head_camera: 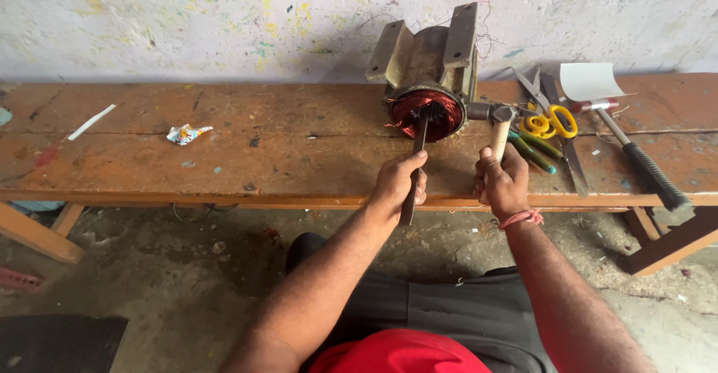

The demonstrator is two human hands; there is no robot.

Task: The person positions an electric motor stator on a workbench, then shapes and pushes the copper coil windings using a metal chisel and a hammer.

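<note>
Just below the middle of the frame, the left hand (398, 182) is closed around a dark metal rod (413, 165), whose far end rests in the copper-red windings of a motor stator (426, 74) standing on the bench at upper centre. Right beside it, the right hand (501, 182) is clenched on the pale wooden handle of a small hammer (495, 122), its steel head level with the stator's right edge and just beside it.

To the right of the hammer lie yellow-handled scissors (550, 118), two green-handled tools (535, 148), a second hammer with a black grip (643, 160) and a white paper sheet (591, 80). Toward the left of the bench lie a crumpled wrapper (185, 133) and a white strip (91, 121).

The worn, paint-flecked wooden bench (262, 160) spans the frame's width against a pale wall (187, 14) spattered with colour. Below it is a rough, dirty concrete floor (172, 283).
</note>
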